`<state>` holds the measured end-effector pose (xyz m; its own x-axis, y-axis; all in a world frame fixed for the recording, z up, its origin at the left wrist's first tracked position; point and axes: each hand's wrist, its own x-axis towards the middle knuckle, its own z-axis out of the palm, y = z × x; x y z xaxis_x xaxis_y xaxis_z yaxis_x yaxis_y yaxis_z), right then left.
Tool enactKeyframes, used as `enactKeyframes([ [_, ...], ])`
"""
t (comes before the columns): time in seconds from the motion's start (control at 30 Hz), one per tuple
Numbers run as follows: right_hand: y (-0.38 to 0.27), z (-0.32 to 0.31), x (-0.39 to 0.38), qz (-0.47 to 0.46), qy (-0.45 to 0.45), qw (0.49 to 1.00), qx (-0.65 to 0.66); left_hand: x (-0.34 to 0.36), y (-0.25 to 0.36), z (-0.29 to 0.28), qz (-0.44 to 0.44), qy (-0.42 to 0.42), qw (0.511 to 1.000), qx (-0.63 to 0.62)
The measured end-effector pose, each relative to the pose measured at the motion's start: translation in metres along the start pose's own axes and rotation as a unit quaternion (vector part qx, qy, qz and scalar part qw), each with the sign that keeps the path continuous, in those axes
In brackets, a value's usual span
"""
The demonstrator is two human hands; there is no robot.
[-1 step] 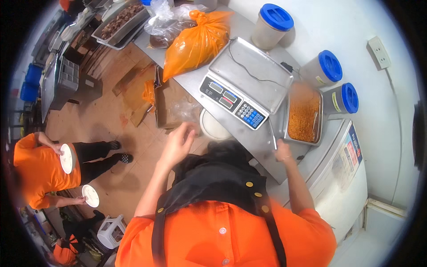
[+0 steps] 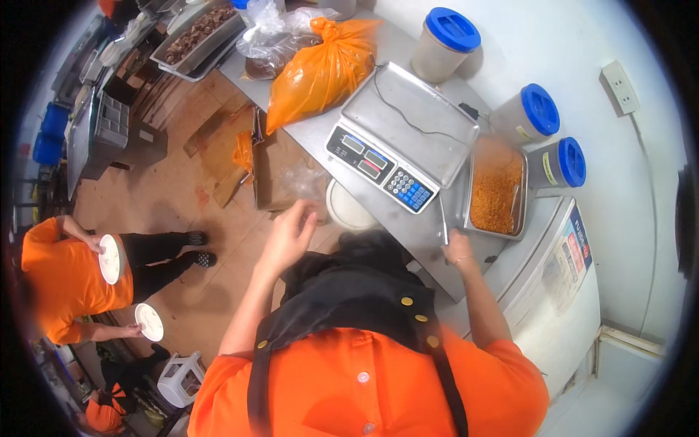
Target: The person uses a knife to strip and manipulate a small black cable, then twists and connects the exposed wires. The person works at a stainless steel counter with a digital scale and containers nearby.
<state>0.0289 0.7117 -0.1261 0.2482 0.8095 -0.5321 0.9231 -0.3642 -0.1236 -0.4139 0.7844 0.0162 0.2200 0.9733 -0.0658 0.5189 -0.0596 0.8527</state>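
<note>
My right hand (image 2: 458, 248) is closed at the table's near edge, round the lower end of a thin, shiny metal strip (image 2: 443, 221), perhaps a knife; its kind does not show clearly. The strip lies between a digital scale (image 2: 389, 156) and a metal tray of orange-brown crumbly food (image 2: 497, 191). The scale has a bare steel pan, with a dark cable lying across it. To the left, my left hand (image 2: 293, 231) hangs in the air off the table's edge, fingers loosely bent and apart, holding nothing. Close by it is a round white lid or tub (image 2: 348, 206), below table level.
A knotted orange bag (image 2: 320, 69) and clear bags stand on the far table (image 2: 455, 280). Blue-lidded containers (image 2: 535, 113) line the wall. A cardboard box (image 2: 280, 171) is on the floor. At left, a person in orange (image 2: 80, 269) holds two white plates.
My right hand has shifted very slightly left, and the near end of the metal strip with it. My left hand has barely moved.
</note>
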Motion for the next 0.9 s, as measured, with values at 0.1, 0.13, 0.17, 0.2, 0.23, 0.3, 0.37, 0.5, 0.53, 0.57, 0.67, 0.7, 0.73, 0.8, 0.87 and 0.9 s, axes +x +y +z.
enactKeyframes([
  [0.1,-0.011,0.002,0.03,-0.031,-0.007,0.998,-0.051,0.0,0.001,-0.003,-0.014,-0.005,1.0,0.023],
  [0.13,-0.04,-0.031,0.043,-0.07,0.006,0.996,-0.054,-0.007,-0.001,-0.003,-0.033,-0.001,0.999,0.027],
  [0.17,-0.094,-0.091,0.038,-0.114,0.004,0.993,-0.005,-0.015,-0.003,-0.003,-0.054,0.001,0.998,0.031],
  [0.2,-0.127,-0.126,0.044,-0.145,0.064,0.987,0.042,-0.018,-0.004,0.001,-0.055,-0.011,0.998,0.034],
  [0.23,-0.154,-0.144,0.065,-0.177,0.173,0.966,0.082,-0.018,-0.005,0.005,-0.056,-0.025,0.997,0.038],
  [0.3,-0.217,-0.173,0.129,-0.233,0.259,0.918,0.191,-0.02,-0.004,0.013,-0.047,-0.041,0.997,0.052],
  [0.37,-0.285,-0.179,0.191,-0.192,0.277,0.915,0.221,-0.021,0.0,0.019,-0.021,-0.042,0.997,0.066],
  [0.5,-0.327,-0.176,0.252,-0.087,0.302,0.92,0.235,-0.008,0.025,0.017,0.069,-0.008,0.996,0.061],
  [0.53,-0.336,-0.18,0.255,-0.089,0.267,0.929,0.241,-0.006,0.027,0.01,0.077,0.01,0.994,0.079],
  [0.57,-0.32,-0.188,0.272,-0.136,0.284,0.927,0.204,0.002,0.031,0.004,0.105,0.028,0.988,0.108],
  [0.67,-0.345,-0.189,0.226,-0.325,0.127,0.914,0.207,0.006,0.033,-0.033,0.12,0.112,0.965,0.206],
  [0.7,-0.357,-0.198,0.173,-0.354,-0.012,0.891,0.285,0.002,0.042,-0.05,0.121,0.147,0.953,0.234],
  [0.73,-0.353,-0.215,0.129,-0.394,-0.049,0.869,0.296,0.009,0.062,-0.063,0.142,0.177,0.941,0.25],
  [0.8,-0.342,-0.25,0.051,-0.457,-0.093,0.827,0.313,0.032,0.088,-0.074,0.208,0.243,0.909,0.268],
  [0.87,-0.337,-0.272,0.001,-0.503,-0.114,0.796,0.317,0.045,0.091,-0.075,0.256,0.279,0.892,0.247],
  [0.9,-0.335,-0.279,-0.014,-0.519,-0.126,0.784,0.316,0.049,0.089,-0.073,0.26,0.276,0.898,0.224],
])
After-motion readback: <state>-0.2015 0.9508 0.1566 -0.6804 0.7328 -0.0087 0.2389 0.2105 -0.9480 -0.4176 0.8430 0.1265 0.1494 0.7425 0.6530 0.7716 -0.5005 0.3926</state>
